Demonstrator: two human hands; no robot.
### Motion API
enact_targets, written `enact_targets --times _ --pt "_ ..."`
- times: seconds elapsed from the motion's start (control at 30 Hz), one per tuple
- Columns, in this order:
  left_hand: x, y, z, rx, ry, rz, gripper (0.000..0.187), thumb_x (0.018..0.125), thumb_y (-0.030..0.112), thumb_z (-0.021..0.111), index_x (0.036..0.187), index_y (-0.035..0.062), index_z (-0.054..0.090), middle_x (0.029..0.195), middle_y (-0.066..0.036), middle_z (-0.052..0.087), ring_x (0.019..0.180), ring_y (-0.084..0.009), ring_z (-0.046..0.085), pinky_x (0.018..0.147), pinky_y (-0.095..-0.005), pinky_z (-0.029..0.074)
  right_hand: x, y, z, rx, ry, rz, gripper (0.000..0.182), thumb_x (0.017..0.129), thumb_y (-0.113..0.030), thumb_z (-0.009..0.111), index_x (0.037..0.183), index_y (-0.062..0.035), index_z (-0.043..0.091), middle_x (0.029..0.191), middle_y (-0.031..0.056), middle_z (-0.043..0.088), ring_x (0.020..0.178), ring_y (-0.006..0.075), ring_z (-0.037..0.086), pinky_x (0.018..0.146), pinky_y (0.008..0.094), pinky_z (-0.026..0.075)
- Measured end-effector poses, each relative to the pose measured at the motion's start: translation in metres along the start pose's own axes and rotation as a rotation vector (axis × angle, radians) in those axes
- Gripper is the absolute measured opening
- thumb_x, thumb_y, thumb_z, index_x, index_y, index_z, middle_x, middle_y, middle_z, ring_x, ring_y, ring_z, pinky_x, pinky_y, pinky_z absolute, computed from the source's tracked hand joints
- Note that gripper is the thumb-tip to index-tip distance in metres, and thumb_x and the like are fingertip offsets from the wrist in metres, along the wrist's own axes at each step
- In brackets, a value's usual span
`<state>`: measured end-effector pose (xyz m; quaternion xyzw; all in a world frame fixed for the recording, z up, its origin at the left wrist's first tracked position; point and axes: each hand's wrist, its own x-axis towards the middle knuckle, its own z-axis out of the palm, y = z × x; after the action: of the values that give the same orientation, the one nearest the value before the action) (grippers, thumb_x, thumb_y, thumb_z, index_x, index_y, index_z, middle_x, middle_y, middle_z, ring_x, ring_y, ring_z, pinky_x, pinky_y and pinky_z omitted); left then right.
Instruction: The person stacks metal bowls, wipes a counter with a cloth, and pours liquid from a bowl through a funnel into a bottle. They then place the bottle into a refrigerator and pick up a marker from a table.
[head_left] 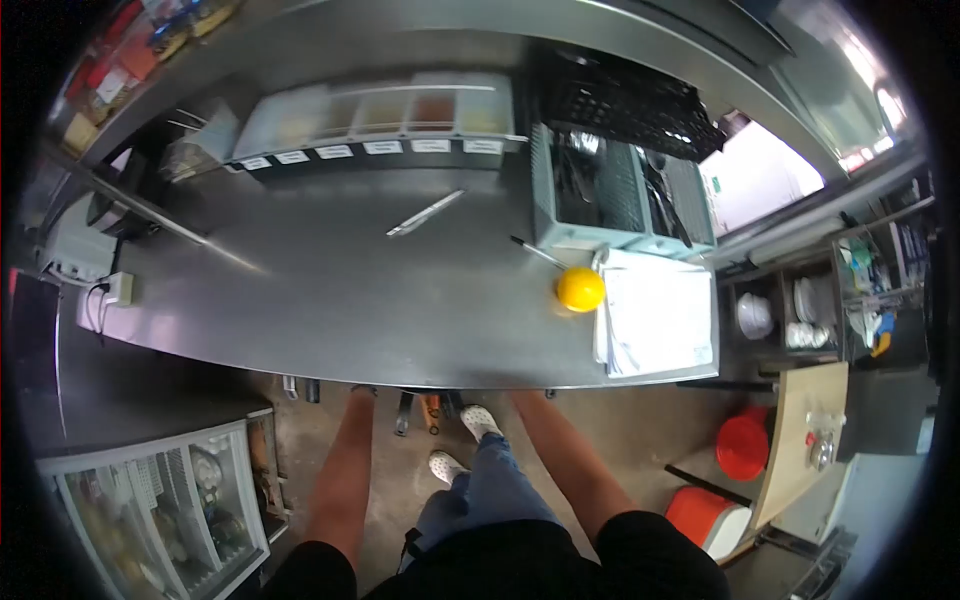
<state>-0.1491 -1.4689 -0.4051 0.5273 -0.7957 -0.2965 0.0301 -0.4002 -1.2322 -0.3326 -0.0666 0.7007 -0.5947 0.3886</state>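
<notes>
Both my forearms reach down to the front edge of the steel counter (300, 330), and the hands are hidden beneath it. My left forearm (342, 470) passes under the edge left of centre, with something dark at the wrist. Right of centre, my right forearm (560, 440) goes under the same edge. On the counter lies a slim silvery tool (425, 213) whose kind I cannot make out. A round orange-yellow fruit (580, 289) sits against a stack of white papers (660, 315). Beside the fruit is a thin pen-like stick (537, 250) with a dark end.
A labelled bin of ingredient compartments (375, 115) stands at the back. Light-blue baskets (590, 238) hold cutlery, with a black crate (630, 105) behind. A glass-topped chest (165, 500) is at lower left. Red stools (742, 448) and a wooden table (800, 440) stand at right.
</notes>
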Motion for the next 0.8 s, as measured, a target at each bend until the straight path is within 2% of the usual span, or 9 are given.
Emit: enact_targets --times 0.17,0.2,0.27,0.37,0.5,0.57,0.6,0.67,0.8 --pt "-0.051 0.044 -0.065 -0.187 0.097 -0.012 0.03 0.084 0.019 0.054 0.106 -0.002 0.052 0.103 -0.016 0.057 0.098 -0.0277 0.053 0.084 -0.0367 0.04 -0.052 0.044 -0.022 -0.443 -0.038 -0.055 0.042 0.091 -0.031 0.042 0.123 -0.0031 0.041 0.111 0.0114 0.053 0.096 0.0231 0.055 0.075 0.0359 0.05" --pt "-0.065 0.061 -0.08 -0.298 0.192 0.002 0.03 0.084 0.02 0.054 0.105 -0.0019 0.052 0.103 -0.016 0.058 0.098 -0.0277 0.053 0.084 -0.0366 0.04 -0.065 0.05 -0.027 -0.448 -0.041 -0.048 0.042 0.091 -0.03 0.042 0.123 -0.0031 0.041 0.111 0.0113 0.053 0.095 0.0229 0.055 0.074 0.0358 0.05" --pt "-0.104 0.129 -0.111 -0.743 0.545 0.111 0.024 0.084 0.019 0.054 0.096 -0.0013 0.056 0.085 -0.016 0.06 0.082 -0.0268 0.058 0.072 -0.0358 0.044 -0.093 0.031 -0.032 -0.094 -0.047 0.088 0.034 0.09 -0.024 0.046 0.117 -0.0029 0.047 0.099 0.0096 0.057 0.083 0.0186 0.06 0.061 0.0314 0.051" --pt "-0.152 0.11 -0.107 -0.537 0.191 0.028 0.02 0.085 0.019 0.054 0.085 -0.0001 0.059 0.066 -0.013 0.057 0.06 -0.0203 0.057 0.056 -0.0313 0.043 -0.118 0.039 -0.051 -0.408 -0.082 0.033 0.03 0.09 -0.027 0.048 0.105 -0.0032 0.056 0.088 0.0068 0.06 0.071 0.0164 0.061 0.054 0.0295 0.049" --pt "-0.21 0.2 -0.147 -0.449 -0.018 0.07 0.018 0.084 0.019 0.055 0.082 0.0013 0.059 0.065 -0.011 0.058 0.056 -0.0172 0.056 0.053 -0.0287 0.043 -0.134 0.031 -0.065 -0.169 -0.166 0.255 0.027 0.088 -0.028 0.051 0.097 -0.0041 0.06 0.082 0.0068 0.061 0.067 0.0153 0.061 0.05 0.029 0.047" --pt "-0.218 0.24 -0.164 -0.553 -0.226 0.203 0.014 0.084 0.015 0.057 0.085 0.0009 0.059 0.073 -0.006 0.059 0.068 -0.0095 0.053 0.064 -0.0253 0.044 -0.127 0.038 -0.078 -0.755 -0.497 -0.287 0.024 0.086 -0.024 0.053 0.101 -0.0061 0.06 0.083 0.0079 0.062 0.069 0.014 0.062 0.054 0.0269 0.048" --pt "-0.218 0.261 -0.176 -0.551 -0.224 0.224 0.014 0.084 0.015 0.057 0.085 0.0009 0.059 0.073 -0.006 0.059 0.068 -0.0095 0.053 0.064 -0.0253 0.044 -0.129 0.024 -0.079 -0.753 -0.481 -0.301 0.024 0.086 -0.024 0.053 0.101 -0.0061 0.06 0.083 0.0079 0.062 0.069 0.014 0.062 0.054 0.0269 0.048" --pt "-0.209 0.308 -0.208 -0.656 -0.015 0.681 0.007 0.079 0.007 0.06 0.082 0.0012 0.059 0.072 -0.008 0.06 0.06 -0.014 0.056 0.054 -0.0249 0.044 -0.153 -0.05 -0.073 -0.753 -0.568 -0.251 0.022 0.086 -0.022 0.054 0.099 -0.006 0.06 0.083 0.0086 0.062 0.071 0.0131 0.061 0.058 0.0261 0.047" --pt "-0.21 0.377 -0.298 -0.947 0.192 0.929 0.009 0.075 -0.002 0.058 0.084 0.0015 0.057 0.081 -0.008 0.054 0.071 -0.0142 0.052 0.059 -0.0253 0.043 -0.229 -0.217 -0.082 -0.576 -0.695 -0.341 0.018 0.082 -0.018 0.061 0.096 -0.0068 0.061 0.085 0.0078 0.063 0.071 0.0155 0.06 0.06 0.027 0.046"
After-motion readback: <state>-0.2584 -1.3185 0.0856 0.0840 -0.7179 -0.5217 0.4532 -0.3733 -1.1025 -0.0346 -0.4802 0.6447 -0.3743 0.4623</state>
